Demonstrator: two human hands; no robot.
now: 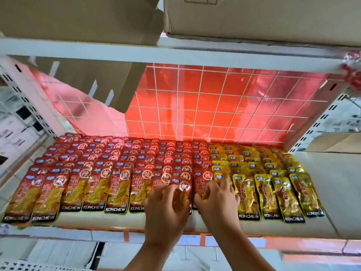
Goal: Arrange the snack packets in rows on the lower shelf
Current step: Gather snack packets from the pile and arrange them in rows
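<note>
Red snack packets (93,173) lie in overlapping rows across the left and middle of the white lower shelf (121,222). Yellow packets (273,184) fill the rows on the right. My left hand (166,210) and my right hand (216,202) reach in side by side at the front middle. Between them lies one red packet (182,189) at the front of its row; the fingers of both hands curl round its edges. The lower half of that packet is hidden by my hands.
A red foil sheet behind a white wire grid (195,106) closes the back of the shelf. Cardboard boxes (254,14) sit on the shelf above, and a cardboard flap (109,83) hangs down at the upper left. Perforated white uprights (320,122) flank both sides.
</note>
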